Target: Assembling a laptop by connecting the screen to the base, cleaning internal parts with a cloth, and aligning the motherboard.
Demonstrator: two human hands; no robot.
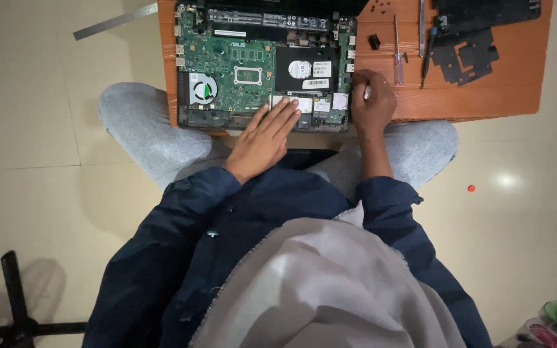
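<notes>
An opened laptop (227, 71) lies on a low orange wooden table (472, 96), its green circuit board, fan (202, 89) and black drive (305, 69) exposed. My left hand (264, 136) rests flat on the laptop's near edge, fingers spread over small white-labelled parts. My right hand (372, 100) is curled at the laptop's right near corner, fingers pinched together on something too small to make out.
Two small screwdrivers (397, 48) lie on the table to the right of the laptop, beside black plastic covers (465, 55) and loose small black bits (374, 41). A metal ruler (114, 21) lies on the floor at upper left. My knees flank the table.
</notes>
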